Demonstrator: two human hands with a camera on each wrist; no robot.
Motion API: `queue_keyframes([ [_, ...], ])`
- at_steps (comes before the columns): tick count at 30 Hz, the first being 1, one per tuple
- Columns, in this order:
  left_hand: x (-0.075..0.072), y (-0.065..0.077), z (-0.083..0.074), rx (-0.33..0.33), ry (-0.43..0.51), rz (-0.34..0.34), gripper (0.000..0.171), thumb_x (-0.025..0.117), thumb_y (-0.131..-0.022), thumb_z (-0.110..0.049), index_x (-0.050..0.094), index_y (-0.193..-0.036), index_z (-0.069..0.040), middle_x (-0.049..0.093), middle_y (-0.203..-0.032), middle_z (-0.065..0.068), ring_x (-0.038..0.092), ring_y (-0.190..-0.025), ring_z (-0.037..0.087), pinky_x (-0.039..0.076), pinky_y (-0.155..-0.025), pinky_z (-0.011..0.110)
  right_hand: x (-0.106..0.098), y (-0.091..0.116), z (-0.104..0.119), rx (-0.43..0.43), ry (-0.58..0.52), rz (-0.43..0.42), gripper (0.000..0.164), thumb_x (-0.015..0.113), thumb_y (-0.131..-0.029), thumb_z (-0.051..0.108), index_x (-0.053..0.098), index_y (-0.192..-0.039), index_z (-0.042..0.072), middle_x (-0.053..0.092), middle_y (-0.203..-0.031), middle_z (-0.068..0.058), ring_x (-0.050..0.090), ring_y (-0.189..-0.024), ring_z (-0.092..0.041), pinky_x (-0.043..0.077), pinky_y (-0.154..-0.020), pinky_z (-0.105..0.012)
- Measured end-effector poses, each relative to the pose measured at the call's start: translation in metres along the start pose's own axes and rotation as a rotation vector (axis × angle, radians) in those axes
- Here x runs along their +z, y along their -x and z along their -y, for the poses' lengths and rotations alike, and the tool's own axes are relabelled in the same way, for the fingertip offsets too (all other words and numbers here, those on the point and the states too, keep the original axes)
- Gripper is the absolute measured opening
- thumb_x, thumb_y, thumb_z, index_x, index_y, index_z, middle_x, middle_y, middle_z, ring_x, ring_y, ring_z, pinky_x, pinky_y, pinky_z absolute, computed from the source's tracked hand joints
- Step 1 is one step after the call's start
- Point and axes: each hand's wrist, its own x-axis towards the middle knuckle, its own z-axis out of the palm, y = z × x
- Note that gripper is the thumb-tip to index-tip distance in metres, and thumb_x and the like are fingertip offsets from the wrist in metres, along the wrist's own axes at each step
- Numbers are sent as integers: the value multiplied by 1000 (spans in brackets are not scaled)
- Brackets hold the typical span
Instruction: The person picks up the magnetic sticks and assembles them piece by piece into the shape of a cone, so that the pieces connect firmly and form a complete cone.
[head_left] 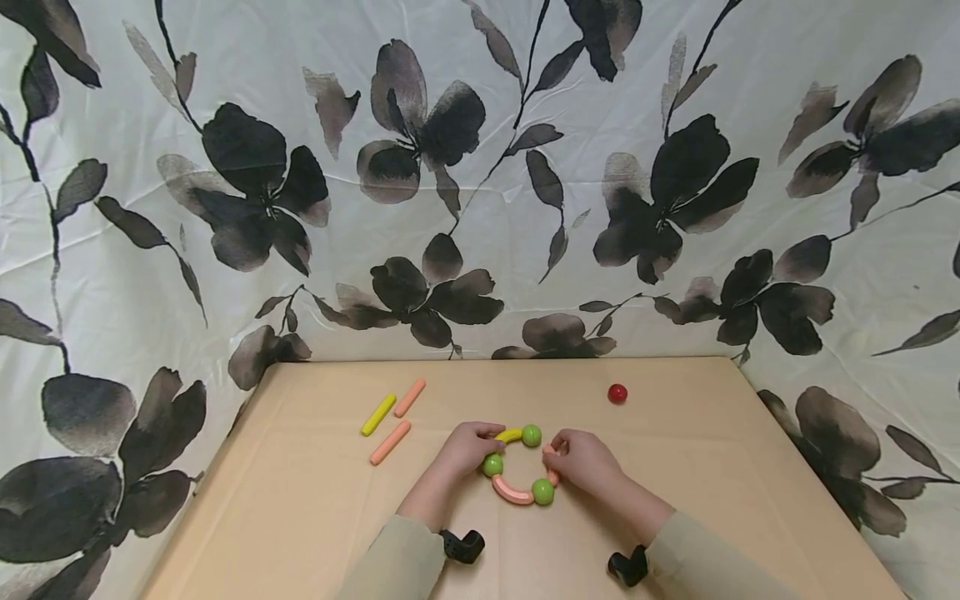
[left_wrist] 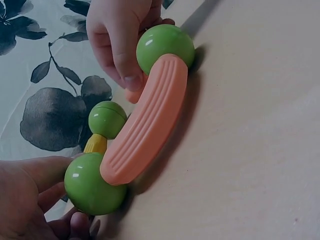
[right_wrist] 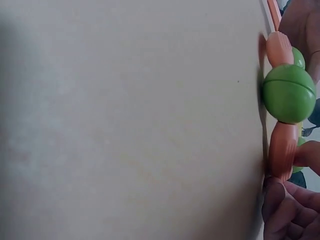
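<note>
Green balls and curved grooved sticks form a ring on the table, with a gap at the upper right in the head view. My left hand [head_left: 468, 447] pinches the yellow curved stick [head_left: 512, 435] beside the left green ball [left_wrist: 96, 184]. That stick's far end meets another green ball [head_left: 532, 435]. Across the ring, my right hand [head_left: 588, 460] grips a salmon-pink curved stick [right_wrist: 283, 150] between thumb and fingers. This stick joins the lower right green ball [right_wrist: 289, 93]. A second salmon-pink curved stick [left_wrist: 146, 122] links the lower ball to the left one.
Left of the ring lie a straight yellow stick [head_left: 378, 415] and two straight salmon-pink sticks [head_left: 409, 398], apart from one another. A red ball [head_left: 617, 393] sits toward the back right of the tan table [head_left: 300, 517]. Behind hangs a floral cloth [head_left: 525, 233].
</note>
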Motion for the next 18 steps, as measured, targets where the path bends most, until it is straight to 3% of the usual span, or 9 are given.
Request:
queue_keyframes([
  [7,2,0,0,2,-4,7,29,70,-92,-13,72,-120,-9,67,-118,9,57,-104,22,48,-87,40,0,-2,3,-12,-6,-10,21,75,-87,29,68,-96,12,56,-66,1,51,-61,-15,38,-58,-30],
  [18,3,0,-2,-15,-19,-9,29,70,-91,-13,72,-120,-10,66,-99,4,56,-88,18,47,-75,32,2,-4,1,-28,-16,-13,21,75,-88,34,69,-95,15,56,-64,2,51,-59,-16,39,-57,-31],
])
